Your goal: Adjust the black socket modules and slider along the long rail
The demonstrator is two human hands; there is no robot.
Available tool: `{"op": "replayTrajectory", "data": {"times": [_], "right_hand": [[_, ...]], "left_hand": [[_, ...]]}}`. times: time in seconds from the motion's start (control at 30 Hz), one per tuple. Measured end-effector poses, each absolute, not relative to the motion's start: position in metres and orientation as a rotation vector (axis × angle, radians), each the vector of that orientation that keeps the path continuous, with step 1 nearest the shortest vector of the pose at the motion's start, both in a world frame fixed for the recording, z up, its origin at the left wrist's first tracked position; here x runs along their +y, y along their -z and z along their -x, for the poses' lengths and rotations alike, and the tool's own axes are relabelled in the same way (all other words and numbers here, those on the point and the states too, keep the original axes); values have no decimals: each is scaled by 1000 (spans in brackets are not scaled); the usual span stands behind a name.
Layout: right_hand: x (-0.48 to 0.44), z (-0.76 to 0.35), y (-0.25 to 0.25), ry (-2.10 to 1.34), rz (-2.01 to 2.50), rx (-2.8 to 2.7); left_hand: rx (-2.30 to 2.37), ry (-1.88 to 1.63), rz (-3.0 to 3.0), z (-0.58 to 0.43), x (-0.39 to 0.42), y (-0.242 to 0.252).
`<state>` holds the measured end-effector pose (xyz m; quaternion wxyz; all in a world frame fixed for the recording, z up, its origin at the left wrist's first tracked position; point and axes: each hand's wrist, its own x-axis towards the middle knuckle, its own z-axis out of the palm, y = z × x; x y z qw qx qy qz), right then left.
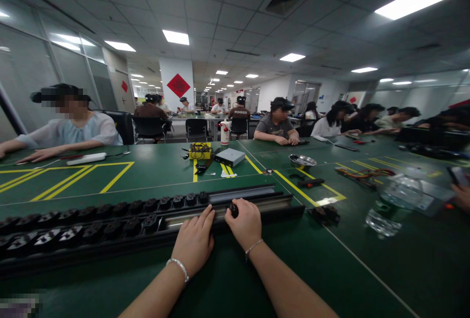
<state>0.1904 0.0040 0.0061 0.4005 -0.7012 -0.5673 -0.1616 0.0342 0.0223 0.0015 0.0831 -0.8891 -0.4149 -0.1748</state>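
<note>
Two long black rails lie side by side on the green table, the front rail [284,214] nearer me and the rear rail [253,192] behind it. Rows of black socket-like modules [134,226] fill their left parts, while the right stretches show bare channel. My left hand [194,239] lies over the front rail with its fingers stretched out, right of the last module. Just to its right, my right hand [247,222] is closed around a small round black piece [234,209] above the front rail's channel. The hand hides most of that piece.
Behind the rails are a grey metal box [229,157], a yellow box with black cables [200,150] and a steel bowl [302,160]. A water bottle [394,203] and black parts [325,214] stand to the right. Several people [279,122] sit around the tables.
</note>
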Motion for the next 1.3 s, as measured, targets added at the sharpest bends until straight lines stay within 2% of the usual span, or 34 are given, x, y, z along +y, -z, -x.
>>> {"op": "replayTrajectory", "data": {"times": [1.3], "right_hand": [[6,-191,-4,386,1755,-1418]], "left_hand": [[-1211,539,2636,-34,24,1]]}}
